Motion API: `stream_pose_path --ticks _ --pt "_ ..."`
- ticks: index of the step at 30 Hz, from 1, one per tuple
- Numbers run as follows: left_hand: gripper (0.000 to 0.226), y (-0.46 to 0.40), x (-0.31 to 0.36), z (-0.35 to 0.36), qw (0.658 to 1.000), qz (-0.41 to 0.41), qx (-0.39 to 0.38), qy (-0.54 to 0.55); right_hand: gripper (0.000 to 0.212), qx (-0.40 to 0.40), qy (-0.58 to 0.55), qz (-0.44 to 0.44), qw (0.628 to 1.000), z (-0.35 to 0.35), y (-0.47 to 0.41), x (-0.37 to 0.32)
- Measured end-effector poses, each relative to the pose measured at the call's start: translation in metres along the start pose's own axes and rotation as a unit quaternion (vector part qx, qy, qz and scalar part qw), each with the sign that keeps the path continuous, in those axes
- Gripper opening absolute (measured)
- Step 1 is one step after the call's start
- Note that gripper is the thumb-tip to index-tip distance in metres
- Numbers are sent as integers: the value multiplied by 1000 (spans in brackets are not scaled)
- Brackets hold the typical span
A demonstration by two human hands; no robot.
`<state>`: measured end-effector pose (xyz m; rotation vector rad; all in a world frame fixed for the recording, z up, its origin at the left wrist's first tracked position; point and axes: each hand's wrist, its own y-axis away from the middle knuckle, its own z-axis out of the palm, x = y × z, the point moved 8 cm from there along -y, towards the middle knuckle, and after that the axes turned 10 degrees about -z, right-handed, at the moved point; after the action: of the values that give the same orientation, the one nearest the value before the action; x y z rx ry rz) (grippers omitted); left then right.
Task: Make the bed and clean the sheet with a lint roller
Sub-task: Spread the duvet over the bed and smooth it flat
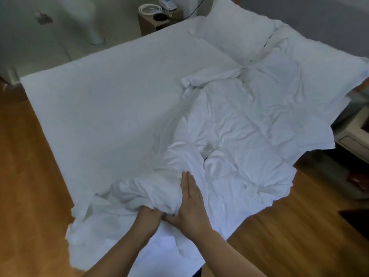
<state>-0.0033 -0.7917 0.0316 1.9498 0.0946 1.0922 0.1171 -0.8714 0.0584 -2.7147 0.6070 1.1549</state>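
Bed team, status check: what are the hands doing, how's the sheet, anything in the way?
Left hand grips bunched sheet. Right hand flat, pressing it. Sheet crumpled over the bed's right half. No lint roller seen; nothing blocking.

the bed [103, 100] fills the middle, its foot corner nearest the camera. a crumpled sheet [239, 126] lies over its right half and spills off the near corner. two pillows [235, 33] lie side by side at the far end. behind the bed's far left corner stands a nightstand [148, 25] with a phone [167, 5] and a coiled cable [149, 9] on it. floor [30, 176] lies left and right of the bed.
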Motion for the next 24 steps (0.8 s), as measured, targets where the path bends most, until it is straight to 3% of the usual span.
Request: stream_pose_path --ticks 2,3,5,7,9,11,14,18,21,24 --pt "16 4 -10 5 996 56 -69 -4 105 -4 -59 -4 998 6 -7 3" --pt "21 2 -23 3 994 49 -97 0 79 -7 -67 -10 998 9 -8 3" --pt "24 -10 -50 -15 988 -30 -134 69 31 28 -15 -25 999 8 -8 -3" --pt "29 -25 -77 -31 957 -129 -155 206 13 44 1 -21 999 3 -7 -10" --pt "43 -36 -102 -49 911 -212 -165 314 16 52 11 -17 998 0 -3 -19" --pt "71 -55 -121 -67 875 -270 -159 368 25 65 19 -4 998 -3 3 -29" --pt "92 -80 -128 -82 859 -292 -178 380 31 89 5 24 996 -1 23 -51" --pt "58 -88 -111 -88 853 -284 -245 363 33 136 -31 97 985 15 62 -82" --pt "30 -91 -96 -103 853 -290 -228 370 27 155 -30 168 973 33 93 -93" --pt "11 -90 -49 -134 866 -227 -243 374 31 137 -14 255 957 53 120 -93"
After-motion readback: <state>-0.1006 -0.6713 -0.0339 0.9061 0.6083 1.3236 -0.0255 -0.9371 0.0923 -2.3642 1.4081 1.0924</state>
